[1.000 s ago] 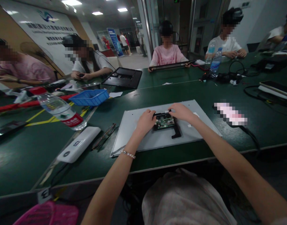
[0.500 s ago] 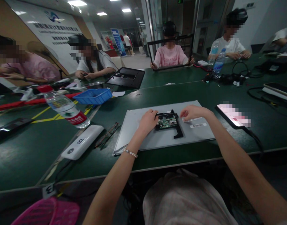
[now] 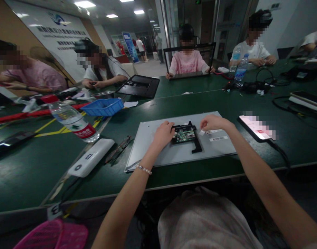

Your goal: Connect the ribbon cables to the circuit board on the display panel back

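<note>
We have open margin nearside of black-framed circuit board [image 3: 183, 135] on smooth grey panel [image 3: 179, 155]. Hands apart: left hand [image 3: 164, 134] at board's edge, grip unclear; right hand [image 3: 212, 122] pinches pale slip [image 3: 202, 132].

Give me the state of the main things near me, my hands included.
Black frame: lying on the grey panel
Circuit board: exposed
Left grip: at that frame's left edge, closure unclear
Right grip: closed on a small white piece
Phone: screen lit
Power bank: lying flat
Bottle: red cap on
</note>
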The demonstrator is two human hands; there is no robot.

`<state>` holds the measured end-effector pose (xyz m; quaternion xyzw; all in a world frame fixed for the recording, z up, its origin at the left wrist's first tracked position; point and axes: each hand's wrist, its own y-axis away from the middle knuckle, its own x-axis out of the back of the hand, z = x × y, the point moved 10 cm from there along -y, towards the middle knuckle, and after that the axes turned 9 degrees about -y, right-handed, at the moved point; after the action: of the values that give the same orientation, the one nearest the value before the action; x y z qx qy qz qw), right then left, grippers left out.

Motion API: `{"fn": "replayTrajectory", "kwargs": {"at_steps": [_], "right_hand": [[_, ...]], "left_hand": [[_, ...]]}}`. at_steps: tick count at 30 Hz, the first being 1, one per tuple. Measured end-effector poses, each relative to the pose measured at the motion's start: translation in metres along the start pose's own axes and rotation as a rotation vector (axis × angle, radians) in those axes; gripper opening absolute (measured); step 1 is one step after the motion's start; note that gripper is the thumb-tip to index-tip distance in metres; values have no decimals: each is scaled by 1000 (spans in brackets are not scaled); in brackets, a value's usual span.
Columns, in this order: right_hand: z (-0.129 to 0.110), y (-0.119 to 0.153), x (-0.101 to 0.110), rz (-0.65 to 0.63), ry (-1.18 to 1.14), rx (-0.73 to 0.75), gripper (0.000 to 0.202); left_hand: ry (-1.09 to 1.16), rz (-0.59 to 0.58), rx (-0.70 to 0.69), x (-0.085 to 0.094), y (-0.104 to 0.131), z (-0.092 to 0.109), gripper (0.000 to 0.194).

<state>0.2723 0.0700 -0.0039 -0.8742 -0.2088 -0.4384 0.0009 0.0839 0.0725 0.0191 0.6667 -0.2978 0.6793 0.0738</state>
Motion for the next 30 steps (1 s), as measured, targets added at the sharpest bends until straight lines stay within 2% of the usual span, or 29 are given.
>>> {"fn": "replayTrajectory", "kwargs": {"at_steps": [3, 6, 10, 15, 19, 22, 30], "right_hand": [[5, -2, 6, 64, -196, -24, 17], [3, -2, 7, 88, -409, -21, 17], [-3, -3, -5, 31, -551, -16, 17], [-1, -8, -22, -45, -534, -57, 11], [-4, -9, -28, -101, -460, -32, 11], [-5, -9, -27, -103, -429, -12, 11], [-4, -12, -25, -75, -318, 6, 13]], "left_hand": [[8, 36, 17, 4, 0, -1, 29], [42, 115, 5, 16, 0, 4, 29], [113, 174, -153, 35, 3, 32, 31], [162, 86, -460, 44, 19, 85, 35], [140, 21, -572, 41, 30, 111, 38], [104, 1, -575, 35, 31, 117, 40], [71, -23, -559, 23, 30, 116, 35]]}}
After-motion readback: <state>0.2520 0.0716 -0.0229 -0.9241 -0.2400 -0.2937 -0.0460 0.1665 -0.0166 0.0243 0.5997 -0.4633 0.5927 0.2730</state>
